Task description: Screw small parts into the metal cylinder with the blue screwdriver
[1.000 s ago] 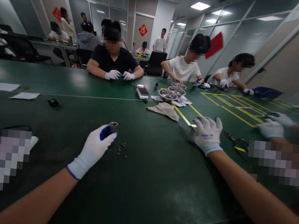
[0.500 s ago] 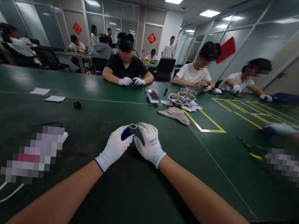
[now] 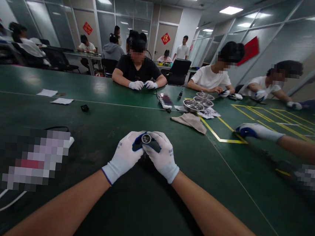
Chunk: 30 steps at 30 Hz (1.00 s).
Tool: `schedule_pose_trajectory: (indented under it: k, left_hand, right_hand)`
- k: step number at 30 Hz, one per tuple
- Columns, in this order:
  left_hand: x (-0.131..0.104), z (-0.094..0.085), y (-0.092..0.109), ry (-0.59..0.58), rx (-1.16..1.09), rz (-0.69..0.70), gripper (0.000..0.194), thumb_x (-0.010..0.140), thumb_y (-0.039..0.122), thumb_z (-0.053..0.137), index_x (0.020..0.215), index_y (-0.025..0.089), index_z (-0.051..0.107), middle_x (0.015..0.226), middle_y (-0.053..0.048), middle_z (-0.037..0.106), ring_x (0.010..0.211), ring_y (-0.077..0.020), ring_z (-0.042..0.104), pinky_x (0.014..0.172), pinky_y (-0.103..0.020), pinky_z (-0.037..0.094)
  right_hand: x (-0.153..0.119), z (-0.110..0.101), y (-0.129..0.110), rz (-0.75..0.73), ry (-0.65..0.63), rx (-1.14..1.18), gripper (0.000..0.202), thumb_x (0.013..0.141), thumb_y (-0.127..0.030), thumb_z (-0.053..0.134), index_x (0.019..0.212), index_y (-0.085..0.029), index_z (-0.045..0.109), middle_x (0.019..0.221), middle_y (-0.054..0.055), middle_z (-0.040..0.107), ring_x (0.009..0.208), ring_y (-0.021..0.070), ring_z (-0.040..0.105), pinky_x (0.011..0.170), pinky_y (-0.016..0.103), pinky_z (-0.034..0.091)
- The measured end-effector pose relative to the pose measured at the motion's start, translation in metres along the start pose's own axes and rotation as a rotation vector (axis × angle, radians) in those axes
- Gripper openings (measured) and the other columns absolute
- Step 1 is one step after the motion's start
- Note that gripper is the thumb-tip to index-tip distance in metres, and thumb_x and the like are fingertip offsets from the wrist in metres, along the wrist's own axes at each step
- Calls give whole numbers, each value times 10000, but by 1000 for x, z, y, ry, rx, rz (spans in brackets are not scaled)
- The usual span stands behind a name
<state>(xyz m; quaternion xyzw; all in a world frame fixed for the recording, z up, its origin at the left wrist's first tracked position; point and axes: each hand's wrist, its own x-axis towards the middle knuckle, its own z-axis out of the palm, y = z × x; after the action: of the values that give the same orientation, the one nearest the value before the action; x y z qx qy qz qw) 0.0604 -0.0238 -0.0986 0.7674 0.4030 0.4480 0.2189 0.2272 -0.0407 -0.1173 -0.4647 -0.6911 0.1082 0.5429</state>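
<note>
A small metal cylinder (image 3: 146,138) is held between my two gloved hands, its round, silver-rimmed end facing me. The inside of that end looks dark with small lighter parts, too small to make out. My left hand (image 3: 126,151) is closed round its left side, with blue glove lining showing at the fingers. On the other side, my right hand (image 3: 161,156) grips it between thumb and fingers. Most of the cylinder's body is hidden behind the fingers. Both hands are just above the green table (image 3: 126,211).
A blurred-out pouch-like item (image 3: 38,156) with a white loop lies left. Ahead are a beige cloth (image 3: 189,122), metal bowls (image 3: 193,106), papers (image 3: 62,101) and a small black object (image 3: 85,108). A co-worker's gloved hand (image 3: 259,132) reaches in from the right. Other people sit opposite.
The cylinder has tipped so that its round end faces me more. My right fingers have closed onto it. The co-worker's hand at right has reached further left. The view has shifted slightly.
</note>
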Motion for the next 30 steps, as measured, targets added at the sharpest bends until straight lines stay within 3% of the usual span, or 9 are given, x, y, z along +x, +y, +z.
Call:
schedule_pose_trajectory:
  k: [6, 11, 16, 19, 24, 27, 30]
  left_hand:
    - [-2, 0, 4, -53, 19, 17, 477, 841, 201, 681, 1316, 202, 631, 1268, -106, 702, 1208, -280, 672, 1086, -474, 527]
    - [-4, 1, 4, -73, 19, 25, 471, 858, 221, 653, 1328, 193, 633, 1284, -107, 710, 1211, -283, 671, 1092, -481, 522]
    - [1, -5, -2, -37, 71, 2, 430, 894, 236, 627, 1322, 212, 643, 1285, -101, 710, 1216, -290, 660, 1091, -496, 515]
    - [11, -13, -16, 17, 262, 14, 440, 872, 191, 636, 1310, 216, 662, 1268, -113, 700, 1201, -317, 638, 1089, -533, 495]
    - [22, -23, -42, -95, 521, -39, 451, 862, 149, 587, 1293, 221, 696, 1268, -129, 703, 1135, -336, 656, 1045, -506, 519]
    - [23, -22, -47, -182, 572, -28, 470, 884, 127, 524, 1309, 221, 699, 1301, -127, 695, 1133, -316, 670, 1040, -466, 526]
    - [21, -19, -43, -235, 611, -5, 489, 896, 102, 479, 1317, 209, 705, 1317, -147, 680, 1133, -321, 667, 1029, -478, 529]
  right_hand:
    - [0, -1, 1, 85, 85, 109, 298, 905, -413, 692, 1152, -250, 656, 1098, 80, 742, 1027, 272, 705, 953, 460, 574]
    - [0, -4, -6, 96, 22, 165, 268, 906, -435, 697, 1084, -239, 657, 1033, 64, 737, 954, 244, 715, 874, 411, 597]
    - [1, -16, -10, -79, -100, -60, 336, 949, -426, 612, 1232, -249, 642, 1168, 97, 724, 1074, 284, 679, 944, 473, 545]
    - [9, -32, 12, -117, -71, -307, 356, 949, -421, 585, 1242, -231, 652, 1180, 122, 718, 1069, 314, 663, 928, 496, 519]
    - [25, -77, 75, 152, 148, -642, 341, 937, -400, 514, 1138, -194, 696, 1143, 172, 708, 1088, 365, 626, 945, 514, 504]
    - [27, -113, 102, 287, 137, -833, 429, 921, -397, 495, 1191, -124, 685, 1235, 228, 665, 1172, 399, 582, 988, 529, 476]
    - [24, -144, 116, 346, 120, -948, 454, 925, -388, 477, 1236, -123, 677, 1331, 225, 621, 1239, 396, 546, 1042, 516, 441]
